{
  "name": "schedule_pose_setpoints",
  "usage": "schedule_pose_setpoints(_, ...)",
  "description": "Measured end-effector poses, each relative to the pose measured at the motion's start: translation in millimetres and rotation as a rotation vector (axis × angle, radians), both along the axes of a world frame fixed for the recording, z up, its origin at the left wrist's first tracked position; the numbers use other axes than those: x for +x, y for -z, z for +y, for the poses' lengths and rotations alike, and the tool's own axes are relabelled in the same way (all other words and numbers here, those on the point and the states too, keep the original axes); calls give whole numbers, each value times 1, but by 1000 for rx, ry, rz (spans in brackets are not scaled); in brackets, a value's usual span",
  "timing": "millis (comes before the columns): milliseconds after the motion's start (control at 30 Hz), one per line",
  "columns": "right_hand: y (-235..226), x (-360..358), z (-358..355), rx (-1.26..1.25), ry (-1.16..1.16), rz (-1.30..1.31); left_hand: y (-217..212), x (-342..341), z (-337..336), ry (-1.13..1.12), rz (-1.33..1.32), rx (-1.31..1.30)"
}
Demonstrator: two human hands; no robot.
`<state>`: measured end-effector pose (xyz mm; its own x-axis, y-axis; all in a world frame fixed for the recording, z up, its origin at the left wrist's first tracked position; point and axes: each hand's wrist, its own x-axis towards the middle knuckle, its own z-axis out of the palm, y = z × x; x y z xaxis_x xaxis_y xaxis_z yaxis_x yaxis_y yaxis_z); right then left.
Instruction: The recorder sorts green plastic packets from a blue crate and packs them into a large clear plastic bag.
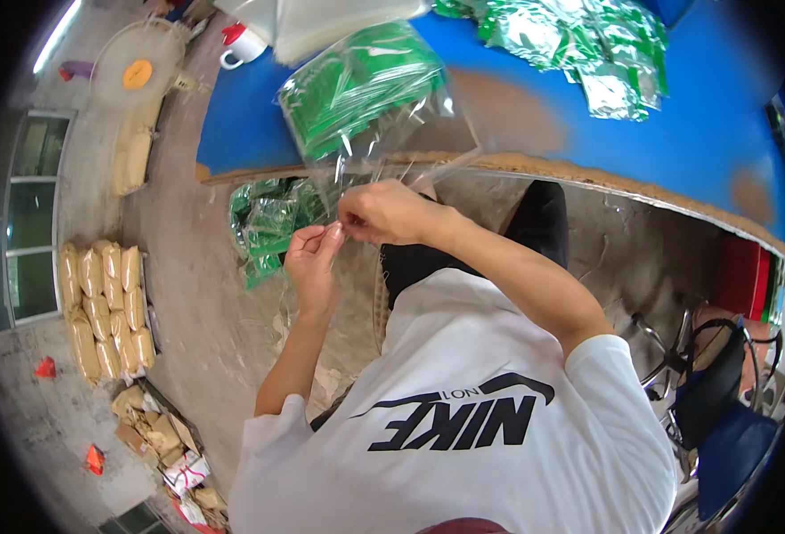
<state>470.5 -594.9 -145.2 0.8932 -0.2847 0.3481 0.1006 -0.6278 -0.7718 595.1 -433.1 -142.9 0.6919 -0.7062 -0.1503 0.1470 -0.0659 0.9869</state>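
Observation:
A clear plastic bag filled with a stack of green packets lies at the blue table's front edge, its loose end hanging toward me. My right hand is closed on that loose end, its fingers curled in. Just below and to the left, my left hand pinches the plastic between thumb and fingers. The two hands' fingertips meet or nearly meet. Exactly which fold each one grips is too small to make out. Below the table edge, more green packets in clear wrapping sit beyond my left hand.
The blue table bears loose green-and-silver packets, clear sheets or bags and a white mug with a red top. Filled tan sacks stand at left. A chair is at right.

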Motion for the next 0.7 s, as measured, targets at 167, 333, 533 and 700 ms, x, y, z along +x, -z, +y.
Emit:
schedule_pose_setpoints(167, 3, -2, 2, -38, 38, 17, -35, 56, -69, 49, -262, -112)
schedule_pose_setpoints(333, -16, -44, 4, 187, 24, 41, -33, 92, -185, 246, -651, 342)
schedule_pose_setpoints(533, 43, -306, -3, 1340, 981, -653, -21, 101, -194, 366, -790, 262)
schedule_pose_setpoints(700, 242, -671, 116, 1501, 1643, -1222, -59, 54, -219, 561, -1254, 51)
